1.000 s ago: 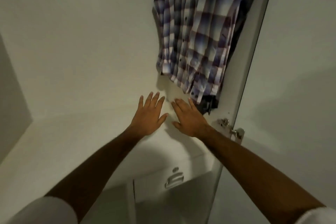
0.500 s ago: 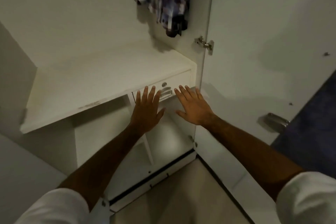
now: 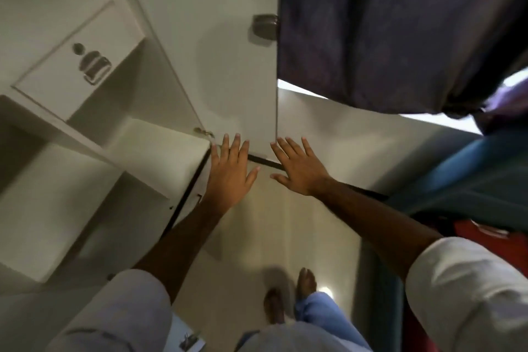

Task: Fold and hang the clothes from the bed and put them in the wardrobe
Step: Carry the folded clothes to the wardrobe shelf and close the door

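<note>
Head view, looking steeply down, some motion blur. Left hand (image 3: 230, 177) at frame centre, palm down, fingers straight and together, holding nothing. Right hand (image 3: 300, 170) just beside it at 3 o'clock, fingers straight and slightly spread, also holding nothing. Hands apart, thumbs pointing toward each other. Whether either touches anything, cannot tell; both read as held out in the air over the floor (image 3: 285, 237).

Wardrobe (image 3: 71, 166) fills the 9 to 11 o'clock area: white shelves, a drawer front (image 3: 77, 66) with a metal handle (image 3: 95, 67) at 10 o'clock. Open wardrobe door (image 3: 228, 51) runs from 12 o'clock down to the fingertips, dark handle (image 3: 265, 26) near its right edge.

Dark purple curtain (image 3: 400, 31) hangs at 1 to 2 o'clock. Blue bedding (image 3: 471, 168) at 3 o'clock, something red (image 3: 480, 233) just below it at 4 o'clock; too blurred to say whether it's a garment. No other clothes identifiable.

White sleeves on both arms at 5 and 7 o'clock. Bare feet (image 3: 305, 283) and light blue trouser leg (image 3: 320, 311) at 6 o'clock.
</note>
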{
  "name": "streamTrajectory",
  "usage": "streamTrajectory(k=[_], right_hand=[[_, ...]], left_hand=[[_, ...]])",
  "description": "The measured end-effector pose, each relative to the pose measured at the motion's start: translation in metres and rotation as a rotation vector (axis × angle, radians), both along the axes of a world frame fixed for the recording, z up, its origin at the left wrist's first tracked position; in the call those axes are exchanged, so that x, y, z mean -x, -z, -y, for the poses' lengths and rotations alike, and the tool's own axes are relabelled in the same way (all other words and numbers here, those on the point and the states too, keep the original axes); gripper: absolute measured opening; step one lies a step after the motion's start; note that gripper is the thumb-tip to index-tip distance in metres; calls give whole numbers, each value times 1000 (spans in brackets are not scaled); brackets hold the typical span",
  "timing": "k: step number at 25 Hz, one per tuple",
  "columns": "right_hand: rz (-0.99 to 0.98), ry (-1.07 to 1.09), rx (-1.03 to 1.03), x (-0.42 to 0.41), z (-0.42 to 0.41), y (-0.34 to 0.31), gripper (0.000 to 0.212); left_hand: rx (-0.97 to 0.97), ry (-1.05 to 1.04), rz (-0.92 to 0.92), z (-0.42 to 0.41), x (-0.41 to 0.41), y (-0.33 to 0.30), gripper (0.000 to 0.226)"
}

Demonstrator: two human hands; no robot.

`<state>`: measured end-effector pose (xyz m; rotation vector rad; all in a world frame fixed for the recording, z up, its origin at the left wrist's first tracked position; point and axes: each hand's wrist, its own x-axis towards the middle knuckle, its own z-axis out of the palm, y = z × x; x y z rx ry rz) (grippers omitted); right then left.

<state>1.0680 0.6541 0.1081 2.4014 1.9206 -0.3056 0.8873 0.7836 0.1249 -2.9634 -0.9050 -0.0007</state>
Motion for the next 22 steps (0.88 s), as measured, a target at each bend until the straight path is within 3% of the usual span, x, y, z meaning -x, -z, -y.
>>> streamTrajectory(k=[15, 19, 22], right_hand=[[-180, 664, 90, -86, 409, 147, 80], [-246, 863, 84, -105, 548, 216, 77], [-304, 1068, 65, -109, 628, 255, 76]], left_hand=[[271, 530, -203, 342, -181, 142, 74], [497, 586, -268, 468, -226, 211, 71], [767, 498, -305, 536, -242, 266, 71]])
